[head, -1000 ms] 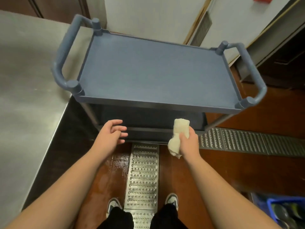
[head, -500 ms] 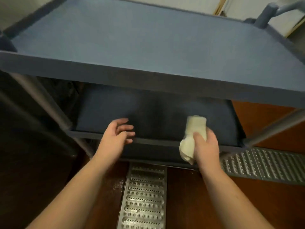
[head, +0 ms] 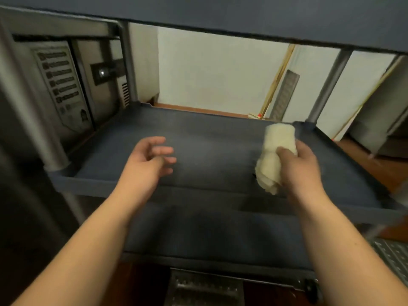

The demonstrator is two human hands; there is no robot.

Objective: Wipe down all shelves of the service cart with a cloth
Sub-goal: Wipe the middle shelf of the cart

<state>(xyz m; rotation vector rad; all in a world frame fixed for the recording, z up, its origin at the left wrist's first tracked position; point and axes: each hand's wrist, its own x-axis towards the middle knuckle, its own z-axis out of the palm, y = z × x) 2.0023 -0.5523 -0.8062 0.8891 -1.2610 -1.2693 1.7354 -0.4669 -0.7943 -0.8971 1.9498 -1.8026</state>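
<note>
A white wall shows beyond the blue cart's middle shelf. Over the shelf, the left hand hovers with loose, spread fingers, holding nothing. To the right, the right hand grips a rolled cream cloth above the shelf.

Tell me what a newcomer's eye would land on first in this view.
The pale rolled cloth stands out most, gripped in the right hand over the right side of the cart's dark blue middle shelf. Next comes the left hand, fingers spread and empty, over the shelf's near left part. Behind the cart, a white wall glows bright under the top shelf.
</note>
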